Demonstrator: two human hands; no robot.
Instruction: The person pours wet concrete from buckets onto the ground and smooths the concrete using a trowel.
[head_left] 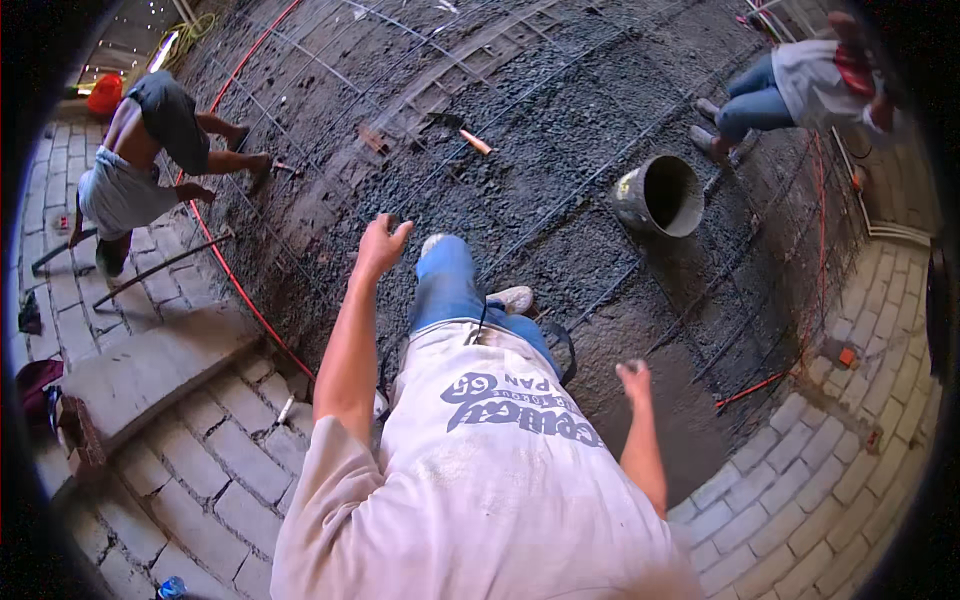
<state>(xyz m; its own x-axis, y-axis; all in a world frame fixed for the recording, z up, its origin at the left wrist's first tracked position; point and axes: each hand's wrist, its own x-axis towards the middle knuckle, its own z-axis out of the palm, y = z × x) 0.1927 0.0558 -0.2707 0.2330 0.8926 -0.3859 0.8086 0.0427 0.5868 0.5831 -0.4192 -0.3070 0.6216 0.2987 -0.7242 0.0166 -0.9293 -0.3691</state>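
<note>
My left hand (383, 245) hangs over the dark gravel (400, 195), just left of my raised knee. Nothing shows in it, and its thumb stands apart from loosely bent fingers. On the other side of my body, my right hand (634, 380) is over smoother wet-looking ground, slightly blurred, its fingers partly hidden. A pale, stained bucket (630, 203) stands ahead of it, its dark mouth toward me, touched by neither hand. Farther ahead, a short orange-brown tube-like piece (476, 142) lies on the gravel.
Thin steel bars (570, 222) cross the gravel in a grid. A red hose (243, 290) curves along the left. One person (150, 150) bends at left beside a grey slab (160, 365); another person (800, 85) stands far right. Block walls (220, 450) flank both sides.
</note>
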